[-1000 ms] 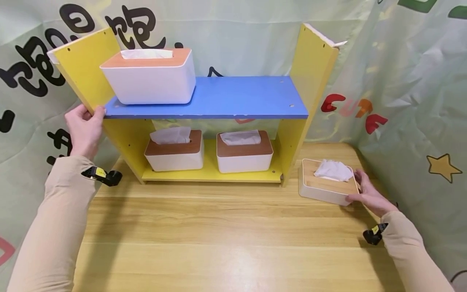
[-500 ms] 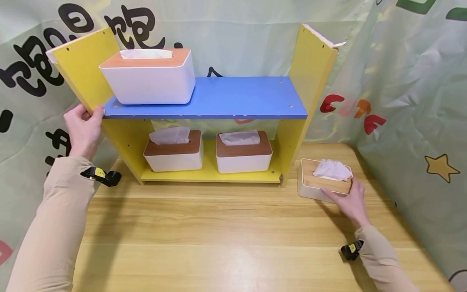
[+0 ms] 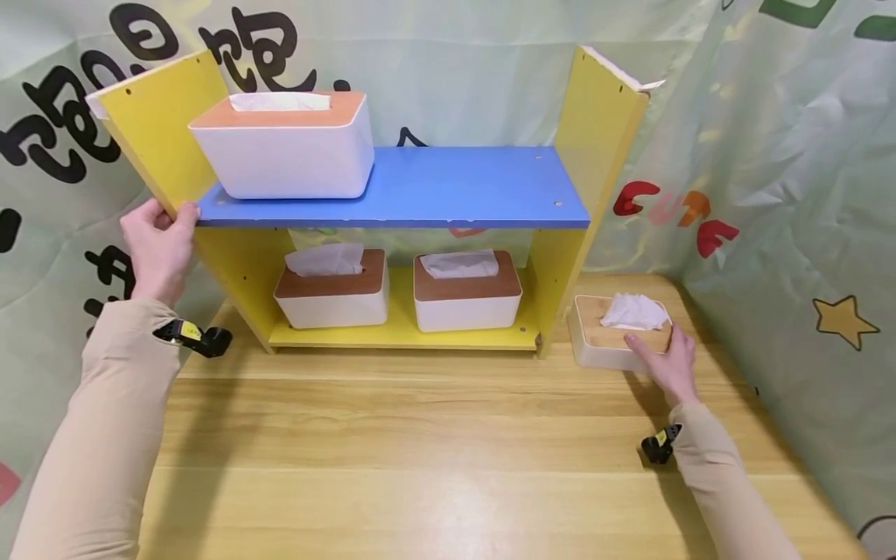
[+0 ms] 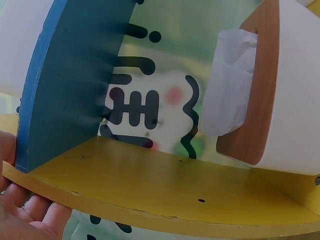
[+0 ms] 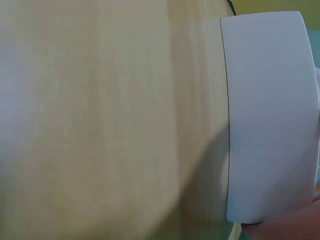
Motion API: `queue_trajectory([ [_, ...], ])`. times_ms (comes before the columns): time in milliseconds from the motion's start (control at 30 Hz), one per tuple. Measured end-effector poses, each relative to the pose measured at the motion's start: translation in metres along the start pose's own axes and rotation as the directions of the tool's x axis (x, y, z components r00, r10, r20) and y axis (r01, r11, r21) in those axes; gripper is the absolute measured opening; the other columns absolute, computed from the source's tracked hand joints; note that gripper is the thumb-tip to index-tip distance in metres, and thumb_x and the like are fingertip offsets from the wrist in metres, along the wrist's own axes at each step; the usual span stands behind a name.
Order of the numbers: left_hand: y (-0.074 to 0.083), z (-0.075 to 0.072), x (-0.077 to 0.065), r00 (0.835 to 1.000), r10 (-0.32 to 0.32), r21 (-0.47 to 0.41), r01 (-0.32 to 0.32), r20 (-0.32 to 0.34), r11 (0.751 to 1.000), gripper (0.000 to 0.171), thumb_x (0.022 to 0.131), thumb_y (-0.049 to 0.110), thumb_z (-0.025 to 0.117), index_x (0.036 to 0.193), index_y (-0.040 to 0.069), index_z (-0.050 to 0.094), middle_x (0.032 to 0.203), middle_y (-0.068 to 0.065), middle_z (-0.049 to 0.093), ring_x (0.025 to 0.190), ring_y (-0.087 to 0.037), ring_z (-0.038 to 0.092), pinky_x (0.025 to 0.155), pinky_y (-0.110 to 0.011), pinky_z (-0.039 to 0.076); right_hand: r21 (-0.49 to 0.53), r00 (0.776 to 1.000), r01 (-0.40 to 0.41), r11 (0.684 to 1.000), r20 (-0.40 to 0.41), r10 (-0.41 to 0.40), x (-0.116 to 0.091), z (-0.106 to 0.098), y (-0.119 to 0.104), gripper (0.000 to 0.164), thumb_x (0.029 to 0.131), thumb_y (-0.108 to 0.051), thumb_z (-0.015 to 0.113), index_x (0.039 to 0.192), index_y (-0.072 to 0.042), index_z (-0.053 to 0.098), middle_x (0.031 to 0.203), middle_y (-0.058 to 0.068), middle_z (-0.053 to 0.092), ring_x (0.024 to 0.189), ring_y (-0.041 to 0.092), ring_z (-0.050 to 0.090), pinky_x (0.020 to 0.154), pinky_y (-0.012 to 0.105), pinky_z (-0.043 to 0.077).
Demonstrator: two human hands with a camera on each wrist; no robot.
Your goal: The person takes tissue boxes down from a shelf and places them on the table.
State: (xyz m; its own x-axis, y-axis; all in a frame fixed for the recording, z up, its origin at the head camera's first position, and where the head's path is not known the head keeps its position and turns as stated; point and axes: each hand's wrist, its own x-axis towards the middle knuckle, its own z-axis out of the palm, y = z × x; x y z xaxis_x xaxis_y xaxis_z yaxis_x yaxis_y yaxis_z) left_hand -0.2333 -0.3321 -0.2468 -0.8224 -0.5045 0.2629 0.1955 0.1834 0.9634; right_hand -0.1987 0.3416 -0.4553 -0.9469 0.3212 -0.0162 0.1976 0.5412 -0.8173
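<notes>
My left hand (image 3: pixel 159 249) grips the front edge of the left side panel (image 3: pixel 168 128) of a yellow and blue shelf, thumb by the corner of the blue board (image 3: pixel 462 187) and fingers outside. In the left wrist view, the fingers (image 4: pixel 35 207) curl under the yellow panel's edge. Right of the shelf, my right hand (image 3: pixel 670 364) holds a low white tissue box (image 3: pixel 605 356) with a light wooden lid by its right end. Its thumb lies across the front top edge; the other fingers are mostly hidden behind the end. The box's white side (image 5: pixel 270 115) fills the right wrist view's right part.
A larger tissue box (image 3: pixel 301 159) stands at the left of the blue board. Two brown-lidded tissue boxes, a left one (image 3: pixel 336 309) and a right one (image 3: pixel 467 313), sit on the bottom board. The wooden table (image 3: pixel 420 435) extends in front; a printed curtain (image 3: pixel 770 155) hangs around.
My right hand has gone from the right end of the low box to a hold at its front right corner. The box has shifted slightly backward. My left hand keeps its place.
</notes>
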Motion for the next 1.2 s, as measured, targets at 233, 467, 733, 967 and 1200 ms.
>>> queue_trajectory([
  [233, 0.001, 0.0, -0.001, 1.0, -0.004, 0.037, 0.005, -0.01, 0.999, 0.008, 0.095, 0.018, 0.063, 0.094, 0.024, 0.069, 0.07, 0.019, 0.066, 0.072, -0.001, 0.058, 0.057, -0.012, 0.042, 0.048, 0.999, -0.012, 0.999, 0.032, 0.011, 0.017, 0.0, 0.0, 0.107, 0.094, -0.047, 0.063, 0.158, 0.004, -0.006, 0.162, 0.035, -0.007, 0.15, 0.056, 0.003, 0.123, 0.064, 0.009],
  [467, 0.001, 0.001, 0.0, 1.0, 0.002, 0.02, -0.002, -0.011, 1.0, 0.008, 0.094, 0.017, 0.064, 0.093, 0.023, 0.069, 0.071, 0.019, 0.066, 0.071, -0.001, 0.058, 0.054, -0.012, 0.041, 0.049, 0.999, -0.011, 0.999, 0.045, 0.009, 0.028, -0.001, -0.001, 0.104, 0.095, -0.046, 0.062, 0.158, 0.004, -0.004, 0.161, 0.035, -0.003, 0.149, 0.056, 0.006, 0.123, 0.063, 0.01],
  [733, 0.0, 0.002, 0.0, 1.0, 0.016, 0.063, -0.015, -0.018, 0.998, 0.008, 0.095, 0.018, 0.063, 0.093, 0.024, 0.068, 0.071, 0.02, 0.065, 0.073, -0.001, 0.059, 0.057, -0.011, 0.043, 0.057, 0.998, -0.016, 0.998, 0.063, 0.012, 0.033, -0.002, -0.004, 0.104, 0.095, -0.045, 0.062, 0.158, 0.004, -0.006, 0.162, 0.035, -0.006, 0.15, 0.056, 0.003, 0.123, 0.063, 0.009],
  [967, 0.001, 0.002, -0.001, 1.0, 0.02, 0.055, -0.019, -0.016, 0.998, 0.009, 0.095, 0.017, 0.063, 0.092, 0.024, 0.068, 0.071, 0.02, 0.066, 0.073, 0.0, 0.059, 0.057, -0.011, 0.043, 0.068, 0.997, -0.023, 0.997, 0.069, 0.018, 0.034, -0.002, -0.005, 0.105, 0.095, -0.045, 0.061, 0.157, 0.004, -0.008, 0.162, 0.035, -0.009, 0.15, 0.055, 0.001, 0.124, 0.063, 0.008],
  [1200, 0.0, 0.001, 0.001, 1.0, 0.025, 0.083, -0.024, -0.015, 0.996, 0.009, 0.095, 0.018, 0.063, 0.092, 0.025, 0.068, 0.07, 0.021, 0.065, 0.072, 0.001, 0.059, 0.058, -0.011, 0.043, 0.075, 0.998, -0.022, 0.997, 0.068, 0.017, 0.036, -0.002, -0.005, 0.104, 0.096, -0.045, 0.06, 0.157, 0.004, -0.007, 0.162, 0.035, -0.009, 0.15, 0.056, 0.002, 0.123, 0.063, 0.008],
])
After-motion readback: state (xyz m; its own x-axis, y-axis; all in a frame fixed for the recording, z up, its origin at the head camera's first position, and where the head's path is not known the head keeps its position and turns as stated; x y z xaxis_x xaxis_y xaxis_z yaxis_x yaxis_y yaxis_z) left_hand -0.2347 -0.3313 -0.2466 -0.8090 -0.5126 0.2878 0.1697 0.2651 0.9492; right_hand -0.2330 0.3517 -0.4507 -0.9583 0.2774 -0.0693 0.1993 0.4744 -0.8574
